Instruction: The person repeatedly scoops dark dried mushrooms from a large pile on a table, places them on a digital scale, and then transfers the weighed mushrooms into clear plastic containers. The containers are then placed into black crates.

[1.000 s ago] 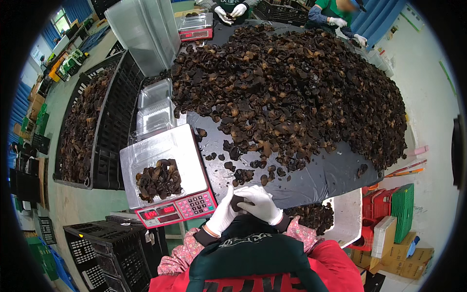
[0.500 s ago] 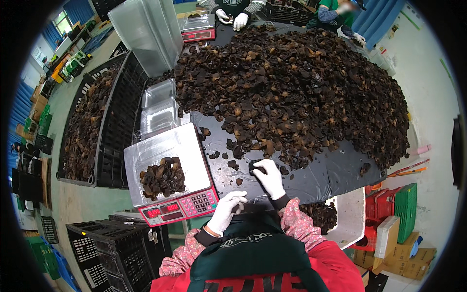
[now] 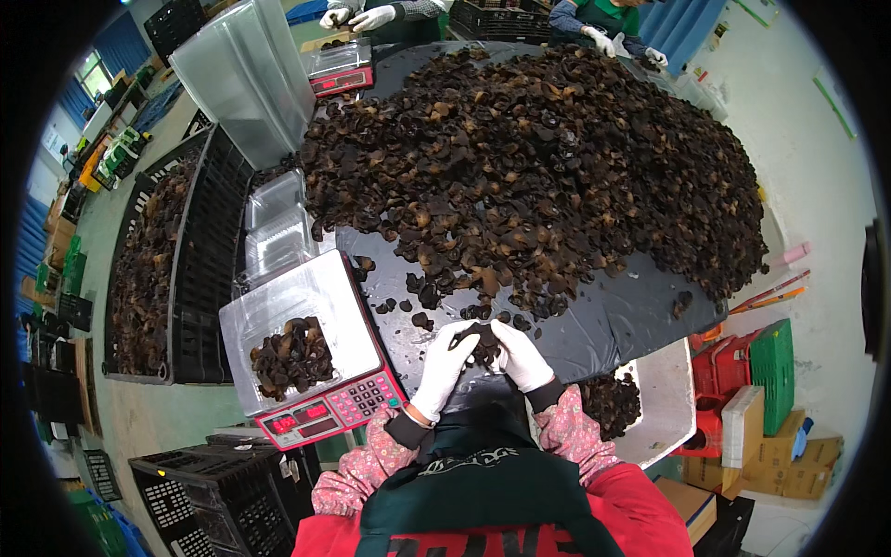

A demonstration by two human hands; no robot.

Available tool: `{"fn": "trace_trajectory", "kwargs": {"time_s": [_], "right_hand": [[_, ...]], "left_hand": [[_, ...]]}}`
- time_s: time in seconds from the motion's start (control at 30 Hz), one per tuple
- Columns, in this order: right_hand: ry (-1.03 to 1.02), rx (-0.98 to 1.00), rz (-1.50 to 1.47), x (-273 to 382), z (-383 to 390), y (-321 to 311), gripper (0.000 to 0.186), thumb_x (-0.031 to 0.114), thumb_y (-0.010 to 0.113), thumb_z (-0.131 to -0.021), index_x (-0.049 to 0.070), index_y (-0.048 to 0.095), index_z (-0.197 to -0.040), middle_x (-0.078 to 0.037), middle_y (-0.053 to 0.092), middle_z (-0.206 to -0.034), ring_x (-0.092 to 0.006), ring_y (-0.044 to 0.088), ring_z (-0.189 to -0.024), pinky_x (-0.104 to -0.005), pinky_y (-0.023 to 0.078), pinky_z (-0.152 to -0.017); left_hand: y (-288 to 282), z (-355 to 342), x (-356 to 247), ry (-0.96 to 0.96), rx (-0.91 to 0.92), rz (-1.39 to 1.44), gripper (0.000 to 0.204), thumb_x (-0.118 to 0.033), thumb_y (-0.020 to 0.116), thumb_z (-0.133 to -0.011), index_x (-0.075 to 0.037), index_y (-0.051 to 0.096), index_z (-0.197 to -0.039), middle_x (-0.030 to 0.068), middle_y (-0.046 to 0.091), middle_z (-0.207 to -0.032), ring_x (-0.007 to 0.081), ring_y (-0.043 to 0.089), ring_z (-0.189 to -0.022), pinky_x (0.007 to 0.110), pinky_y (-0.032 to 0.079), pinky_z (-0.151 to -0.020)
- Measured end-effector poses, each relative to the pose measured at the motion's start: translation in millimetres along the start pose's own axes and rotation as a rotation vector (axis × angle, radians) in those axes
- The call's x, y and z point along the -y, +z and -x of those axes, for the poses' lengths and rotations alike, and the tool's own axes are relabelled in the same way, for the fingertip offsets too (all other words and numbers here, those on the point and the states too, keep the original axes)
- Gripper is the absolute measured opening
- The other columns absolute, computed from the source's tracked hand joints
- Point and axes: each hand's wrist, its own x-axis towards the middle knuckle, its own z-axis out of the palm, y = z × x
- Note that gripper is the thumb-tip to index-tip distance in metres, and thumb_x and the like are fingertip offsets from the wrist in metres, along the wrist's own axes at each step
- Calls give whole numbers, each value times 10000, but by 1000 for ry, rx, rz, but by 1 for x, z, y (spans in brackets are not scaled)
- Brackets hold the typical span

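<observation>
My left hand (image 3: 446, 365) and my right hand (image 3: 520, 357), both in white gloves, hold a small clump of dark wood-ear fungus (image 3: 479, 342) between them at the near edge of the black-covered table (image 3: 603, 320). To their left stands a red-trimmed scale (image 3: 352, 397) with a silver platform, bearing a clear plastic tray (image 3: 255, 325) of fungus pieces (image 3: 293, 357). Loose pieces lie just ahead of my hands, in front of the large fungus pile (image 3: 529, 158).
Left are a full black crate (image 3: 209, 255), upright stacked trays (image 3: 237, 84) and flat empty trays (image 3: 274, 223). A white bin (image 3: 664, 408) stands below right, by crates (image 3: 770, 371). Two co-workers (image 3: 404, 19) (image 3: 594, 23) work across the table, near a second scale (image 3: 337, 70).
My right hand reached out to the loose pieces half a second ago and has drawn back beside my left hand, which has risen to meet it; both now hold a clump. The view has shifted slightly.
</observation>
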Motion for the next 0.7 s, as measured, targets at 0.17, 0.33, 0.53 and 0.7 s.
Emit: {"fn": "trace_trajectory", "kwargs": {"time_s": [0.17,0.33,0.53,0.7], "right_hand": [[-39,30,170,-12,-3,5,412,382,421,-1064,41,637,-984,5,629,-844,-83,552,-719,-228,420,-631],[-58,108,-23,-17,-11,-11,408,334,489,-1037,-11,591,-1230,-11,600,-869,-119,554,-705,-258,421,-597],[-37,25,-58,-8,-18,-5,293,100,569,-963,-16,601,-1230,-82,662,-1011,-161,597,-762,-276,491,-652],[-24,76,-35,-3,-18,8,327,100,506,-950,-14,581,-1247,-103,660,-1083,-221,639,-879,-320,513,-740]], "left_hand": [[-16,10,3,-81,-86,252,149,-143,584,-982,-30,584,-1078,9,628,-797,52,531,-641,198,421,-577],[-30,29,-33,19,-137,313,152,-121,582,-973,-44,547,-1099,29,611,-802,71,544,-623,217,428,-565],[-128,84,-113,545,-869,-557,222,-34,581,-929,11,581,-1146,93,596,-1087,149,585,-950,291,525,-834],[-208,119,-144,649,-1204,-143,116,-69,563,-979,-30,589,-1086,33,643,-934,64,514,-740,219,435,-682]]}}
